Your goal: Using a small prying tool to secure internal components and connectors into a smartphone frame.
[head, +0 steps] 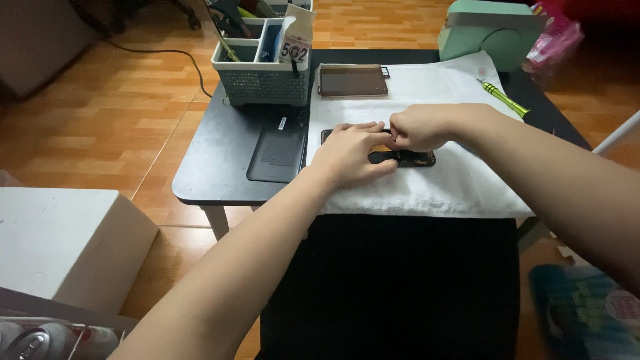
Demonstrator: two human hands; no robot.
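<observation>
White towel (427,190) covers the right part of a small black surface (213,167), and on it lies a flat black phone (417,159), mostly hidden under both hands. The left hand (350,157) lies flat across the phone's left half, fingers spread narrow and pressing it down. The right hand (417,128) is curled above the phone's upper edge, thumb and fingertips pinched tight together; something very small may be between them, but that is too small to tell.

Behind the hands, further along the towel, rests a dark brown flat panel (352,81). A green screwdriver (503,98) lies near the towel's far right corner, well apart from the hands. A grey basket (257,83) of tools stands at the surface's back left, with a dark flat pad (277,150) just in front of it.

Judging from the pose, the step in hand is fine work at the phone's edge. What comes after would call for steady downward pressure from the left hand and a light, exact pinch from the right.
</observation>
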